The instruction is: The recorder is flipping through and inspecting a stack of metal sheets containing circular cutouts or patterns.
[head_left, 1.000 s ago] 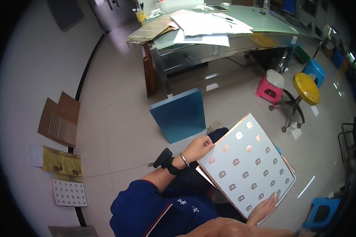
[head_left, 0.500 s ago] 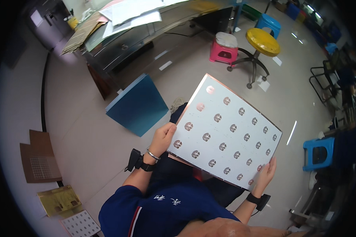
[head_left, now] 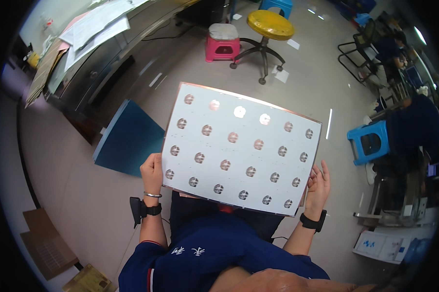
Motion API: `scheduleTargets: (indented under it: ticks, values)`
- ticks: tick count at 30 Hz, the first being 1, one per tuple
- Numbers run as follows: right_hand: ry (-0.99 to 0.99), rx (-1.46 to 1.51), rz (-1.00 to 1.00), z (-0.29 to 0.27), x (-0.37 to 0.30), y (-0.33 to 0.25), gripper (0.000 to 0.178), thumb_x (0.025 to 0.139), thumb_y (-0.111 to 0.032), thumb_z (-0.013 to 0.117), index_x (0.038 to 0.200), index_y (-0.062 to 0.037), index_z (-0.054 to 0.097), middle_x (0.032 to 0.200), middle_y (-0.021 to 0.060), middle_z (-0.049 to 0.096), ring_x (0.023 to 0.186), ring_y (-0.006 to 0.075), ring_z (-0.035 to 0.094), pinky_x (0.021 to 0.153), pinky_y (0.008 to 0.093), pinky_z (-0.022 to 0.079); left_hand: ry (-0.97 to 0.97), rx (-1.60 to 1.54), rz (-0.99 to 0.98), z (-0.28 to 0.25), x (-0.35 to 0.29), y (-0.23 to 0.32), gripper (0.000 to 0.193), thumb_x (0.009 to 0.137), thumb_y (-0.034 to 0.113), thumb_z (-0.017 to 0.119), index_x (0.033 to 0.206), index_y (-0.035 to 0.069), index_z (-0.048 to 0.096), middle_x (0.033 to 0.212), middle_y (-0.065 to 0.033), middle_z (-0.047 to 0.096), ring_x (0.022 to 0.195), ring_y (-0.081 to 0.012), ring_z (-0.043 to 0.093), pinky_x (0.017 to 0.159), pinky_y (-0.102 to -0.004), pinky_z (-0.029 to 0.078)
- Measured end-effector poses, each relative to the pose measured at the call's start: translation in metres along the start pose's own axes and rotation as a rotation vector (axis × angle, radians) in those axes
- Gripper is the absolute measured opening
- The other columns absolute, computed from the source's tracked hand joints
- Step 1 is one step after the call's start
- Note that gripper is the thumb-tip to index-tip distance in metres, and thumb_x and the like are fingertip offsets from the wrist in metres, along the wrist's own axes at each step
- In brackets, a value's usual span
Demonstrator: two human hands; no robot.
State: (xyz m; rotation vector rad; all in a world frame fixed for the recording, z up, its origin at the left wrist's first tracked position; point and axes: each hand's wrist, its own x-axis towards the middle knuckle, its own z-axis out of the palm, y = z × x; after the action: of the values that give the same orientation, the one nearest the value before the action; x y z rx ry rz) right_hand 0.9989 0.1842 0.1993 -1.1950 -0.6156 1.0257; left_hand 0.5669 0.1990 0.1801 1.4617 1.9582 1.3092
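A white circuit board panel [head_left: 236, 152] with copper edges and rows of small round patterns is held up in front of my body. My left hand [head_left: 152, 170] grips its left edge near the lower corner, fingers curled behind. At the lower right edge, my right hand [head_left: 318, 190] bears against the panel, some fingers stretched and others partly hidden at the edge. A copper-coloured strip [head_left: 303, 199] shows just under the panel on that side; I cannot tell what it belongs to. Black straps circle both wrists.
A dark blue board-like block [head_left: 127, 141] stands on the floor at the left. Beyond are a pink stool [head_left: 223, 48], a yellow swivel stool [head_left: 270, 25] and a paper-covered desk [head_left: 100, 31]. A blue stool [head_left: 369, 142] is at the right, beside a dark-clothed person [head_left: 416, 129]. Brown cardboard [head_left: 49, 248] leans lower left.
The panel has turned counterclockwise and moved left, so its long edges lie closer to level. My right hand's fingers have spread more. The surroundings have shifted left in view.
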Motion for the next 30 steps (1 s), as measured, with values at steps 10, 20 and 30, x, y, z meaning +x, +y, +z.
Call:
scheduleTargets:
  ticks: [10,20,30]
  values:
    - [-0.099,-0.017,-0.018,0.0,0.004,-0.018,0.037,0.094,-0.009,0.042,0.13,-0.0023,0.04,0.112,0.0117,0.058,0.085,0.0114,0.056,0.068,0.0227,0.046,0.066,0.042,-0.009,0.008,-0.01,-0.015,0.029,0.093,0.019,0.05,0.078,-0.005,0.057,0.056,-0.0015,0.045,0.054,-0.0053,0.037,0.047,-0.0242,0.032]
    - [-0.266,0.089,0.256,0.01,0.004,-0.01,0.042,0.094,-0.016,0.041,0.128,0.0079,0.037,0.116,0.0136,0.054,0.1,0.0157,0.055,0.085,0.027,0.045,-0.054,-0.025,-0.144,0.012,-0.006,-0.03,0.033,0.094,0.022,0.049,0.069,-0.001,0.049,0.06,0.005,0.041,0.057,-0.0033,0.033,0.049,-0.0212,0.03]
    - [-0.259,-0.107,0.2,-0.003,0.009,0.006,0.04,0.095,-0.021,0.043,0.124,0.0067,0.043,0.11,0.0104,0.056,0.096,0.0125,0.055,0.083,0.0243,0.044,-0.212,-0.186,-0.287,0.008,0.0,-0.035,0.03,0.094,0.021,0.049,0.077,-0.002,0.057,0.065,0.0048,0.049,0.059,-0.0013,0.038,0.052,-0.0181,0.032]
